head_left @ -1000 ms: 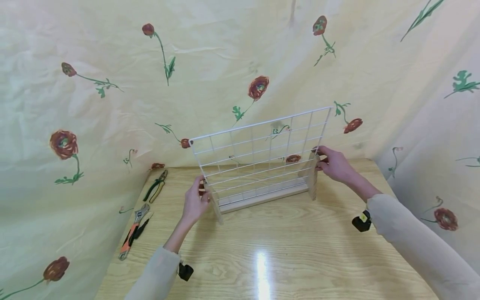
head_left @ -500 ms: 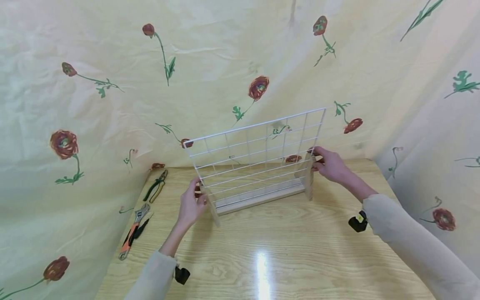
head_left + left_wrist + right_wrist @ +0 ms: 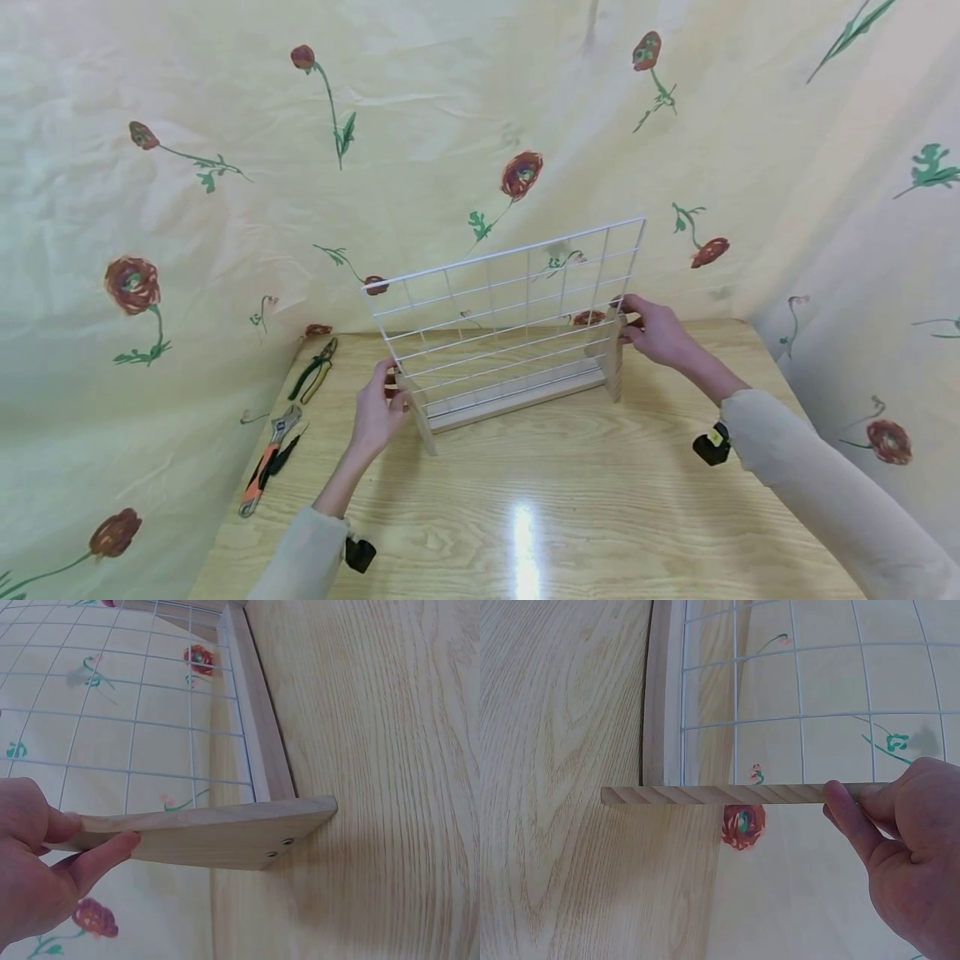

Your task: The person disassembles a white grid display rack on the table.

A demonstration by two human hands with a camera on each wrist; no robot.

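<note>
A rack with a white wire grid between two wooden side panels stands on the wooden table, its grid upright and slanted. A wooden bar joins the panels along the bottom. My left hand pinches the upper part of the left side panel between thumb and fingers. Two screw heads show on that panel's outer face in the left wrist view. At the other end, my right hand pinches the top of the right side panel. Parts of the fingers behind the panels are hidden.
Along the table's left edge lie pliers, an adjustable wrench with orange grips, and a small dark pointed tool. A flower-patterned cloth hangs behind and at both sides of the table.
The rack has shifted slightly to the left, with both hands gripping its side panels throughout. The tools on the left have stayed in place.
</note>
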